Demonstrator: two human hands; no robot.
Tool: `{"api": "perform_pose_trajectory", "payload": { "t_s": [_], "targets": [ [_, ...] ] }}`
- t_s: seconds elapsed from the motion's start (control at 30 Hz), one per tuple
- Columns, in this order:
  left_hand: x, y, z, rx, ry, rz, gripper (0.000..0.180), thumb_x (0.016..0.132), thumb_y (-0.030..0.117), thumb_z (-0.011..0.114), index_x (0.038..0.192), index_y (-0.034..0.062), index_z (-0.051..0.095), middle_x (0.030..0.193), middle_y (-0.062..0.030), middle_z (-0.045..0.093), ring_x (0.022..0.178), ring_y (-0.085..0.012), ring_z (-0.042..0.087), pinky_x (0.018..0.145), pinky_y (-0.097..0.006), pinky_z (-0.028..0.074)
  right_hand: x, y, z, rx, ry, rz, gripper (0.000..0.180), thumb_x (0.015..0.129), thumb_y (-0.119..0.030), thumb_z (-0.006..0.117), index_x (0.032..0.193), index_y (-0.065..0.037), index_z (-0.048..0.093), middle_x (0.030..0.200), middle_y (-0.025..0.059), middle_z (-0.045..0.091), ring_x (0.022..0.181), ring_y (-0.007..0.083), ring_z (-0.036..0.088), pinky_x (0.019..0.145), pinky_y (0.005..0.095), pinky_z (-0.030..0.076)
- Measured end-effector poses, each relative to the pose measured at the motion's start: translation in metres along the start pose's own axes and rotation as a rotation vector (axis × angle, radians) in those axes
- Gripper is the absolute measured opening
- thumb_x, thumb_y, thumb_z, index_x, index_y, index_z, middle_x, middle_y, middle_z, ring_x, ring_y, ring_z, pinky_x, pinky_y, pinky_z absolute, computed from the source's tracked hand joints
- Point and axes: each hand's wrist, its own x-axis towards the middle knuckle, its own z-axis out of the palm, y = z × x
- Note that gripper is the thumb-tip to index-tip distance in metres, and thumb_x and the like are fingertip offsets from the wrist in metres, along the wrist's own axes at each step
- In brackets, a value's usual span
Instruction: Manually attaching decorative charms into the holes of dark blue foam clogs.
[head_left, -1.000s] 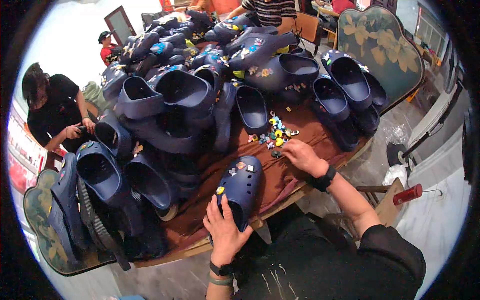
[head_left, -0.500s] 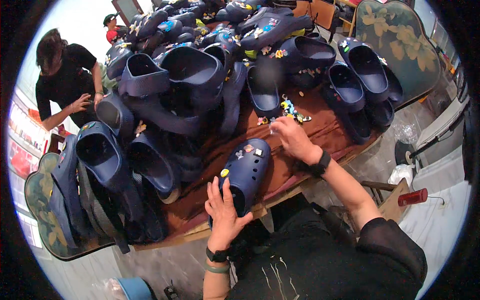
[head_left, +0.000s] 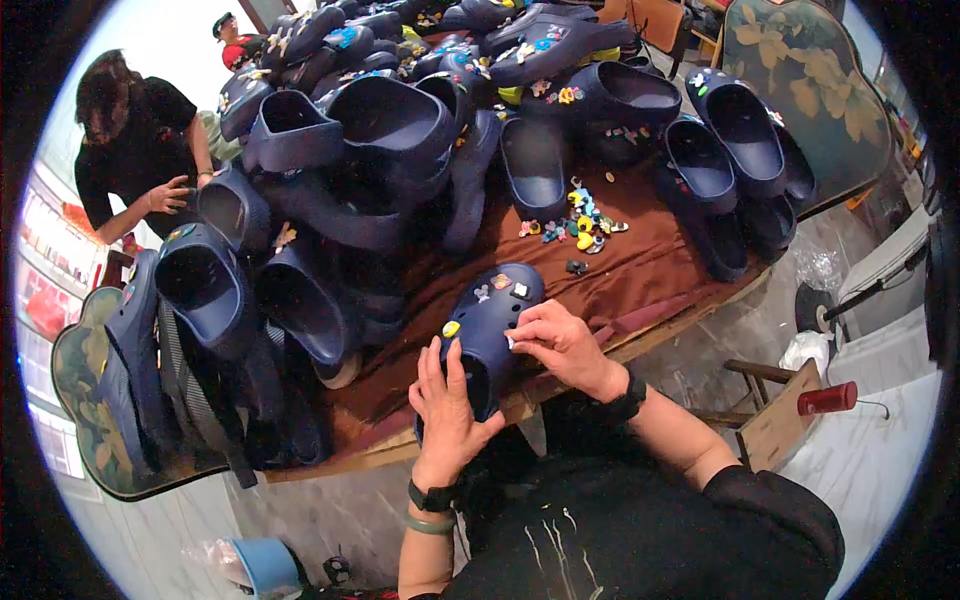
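A navy clog (head_left: 488, 318) lies at the near edge of the table, toe pointing away from me. Its upper has round holes and a few charms, including a yellow one (head_left: 451, 328) on the left side and a black-and-white one (head_left: 520, 290) by the toe. My left hand (head_left: 452, 410) grips the clog around its heel opening, fingers along the left side. My right hand (head_left: 568, 350) pinches a small whitish charm (head_left: 511, 341) against the right side of the upper. The fingers partly hide that charm. Beyond the toe lies a loose pile of colourful charms (head_left: 585, 222).
Many navy clogs (head_left: 390, 120) are heaped across the brown-covered table (head_left: 640, 255). More are stacked at left (head_left: 205, 300) and right (head_left: 735, 140). A person in black (head_left: 140, 150) stands at far left. A blue bucket (head_left: 268, 565) and a wooden stool (head_left: 775, 410) stand on the floor.
My right hand has come back from near the charm pile to the clog's right side, with a small whitish charm in its fingers. My left hand keeps its hold on the clog.
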Motion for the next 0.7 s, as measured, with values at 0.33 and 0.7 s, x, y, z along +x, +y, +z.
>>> {"api": "perform_pose_trajectory", "payload": {
  "t_s": [0.33,0.7],
  "targets": [
    [0.012,-0.003,0.0,0.046,0.055,0.038,0.118,0.055,0.028,0.082,0.15,0.0056,0.016,0.149,-0.0212,0.026,0.136,-0.0386,0.029,0.105,-0.052,0.024,0.029,-0.005,-0.011,-0.256,-0.056,-0.216,0.015,0.074,-0.009,0.075,0.083,-0.006,0.064,0.087,0.0075,0.065,0.084,0.0275,0.061,0.074,0.0374,0.051],
    [-0.004,0.001,0.006,0.052,0.065,0.058,0.111,0.062,0.037,0.082,0.147,0.004,0.02,0.147,-0.0222,0.024,0.134,-0.0408,0.026,0.103,-0.056,0.023,0.023,0.009,-0.013,0.008,-0.27,0.198,0.018,0.076,-0.027,0.077,0.078,-0.01,0.071,0.084,0.0077,0.067,0.085,0.0266,0.061,0.073,0.037,0.05]
  ]
}}
